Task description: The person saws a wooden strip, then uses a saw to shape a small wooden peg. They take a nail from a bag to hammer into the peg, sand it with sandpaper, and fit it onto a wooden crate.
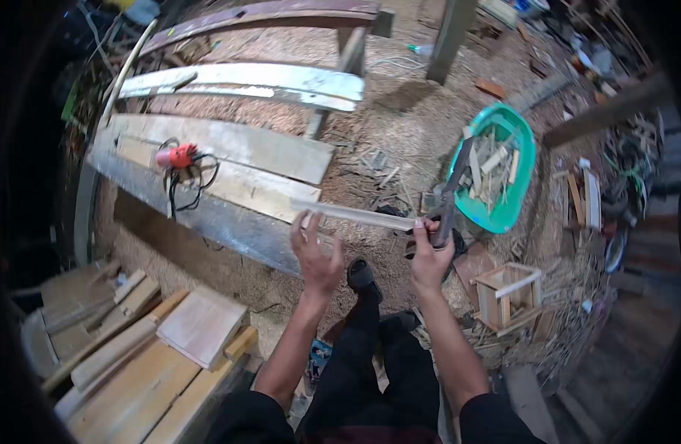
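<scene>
A thin, pale wooden strip (362,215) lies crosswise in front of me, its left end over the bench edge. My right hand (433,260) is closed near the strip's right end, the thumb against it. The same hand grips a long dark blade like a machete (459,172), which points up and away beside a green tub. Just below the strip's left part, my left hand (317,259) has its fingers apart. Whether its fingertips touch the strip cannot be made out.
A plank bench (237,137) at left bears a red corded power tool (179,156). Wood scraps fill the green tub (529,170). A small wooden frame (507,296) stands at right, stacked boards (144,370) at lower left. Posts (453,41) rise from the shavings-covered ground.
</scene>
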### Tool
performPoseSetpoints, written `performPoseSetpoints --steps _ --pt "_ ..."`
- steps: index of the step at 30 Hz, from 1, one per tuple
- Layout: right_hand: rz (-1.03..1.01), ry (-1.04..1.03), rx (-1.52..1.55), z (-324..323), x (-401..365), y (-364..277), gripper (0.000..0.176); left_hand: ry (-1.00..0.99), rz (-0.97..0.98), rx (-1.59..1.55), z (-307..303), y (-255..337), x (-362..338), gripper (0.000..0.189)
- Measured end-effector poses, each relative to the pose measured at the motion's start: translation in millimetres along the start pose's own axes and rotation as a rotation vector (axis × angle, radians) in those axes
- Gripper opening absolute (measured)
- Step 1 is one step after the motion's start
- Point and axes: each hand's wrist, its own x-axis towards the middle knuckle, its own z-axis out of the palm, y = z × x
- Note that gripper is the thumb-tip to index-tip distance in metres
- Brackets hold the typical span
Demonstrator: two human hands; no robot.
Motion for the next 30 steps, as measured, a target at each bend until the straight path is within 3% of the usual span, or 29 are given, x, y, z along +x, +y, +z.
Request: performPoseSetpoints --steps 1,5,6,12,16,19,23,24,27,28,30 --pt "0.033 -0.016 0.017 23 -5 11 0.020 0.097 -0.096 -0.009 -6 -17 4 0.050" --pt "0.121 -0.078 0.019 96 -15 66 0.020 0.147 -0.412 -0.267 1 -90 29 0.062" --pt "0.109 -0.092 0.001 108 -13 86 0.019 0.128 -0.393 -0.250 5 -100 42 0.070" --pt "-0.032 -0.200 -0.200 164 8 146 0.016 0.033 -0.235 -0.145 63 -178 112 0.074" --pt "0.044 -0.213 -0.236 178 28 161 0.015 -0.013 -0.213 -0.009 89 -201 124 0.073" --pt "0.012 -0.239 -0.213 183 43 164 0.015 0.023 -0.172 0.024 104 -207 136 0.072" --pt "-0.073 -0.399 -0.423 167 72 182 0.022 0.027 -0.117 0.119 122 -224 158 0.071" --pt "-0.257 -0.456 -0.513 163 77 184 0.027 -0.029 -0.121 0.208 124 -228 160 0.071" --pt "-0.117 -0.483 -0.633 132 72 171 0.024 -0.089 -0.125 0.383 130 -229 162 0.072" --pt "-0.169 -0.495 -0.647 120 66 165 0.025 -0.092 -0.138 0.383 129 -228 164 0.071" --pt "-0.019 -0.603 -0.525 71 55 179 0.027 -0.092 -0.140 0.369 129 -228 164 0.070"
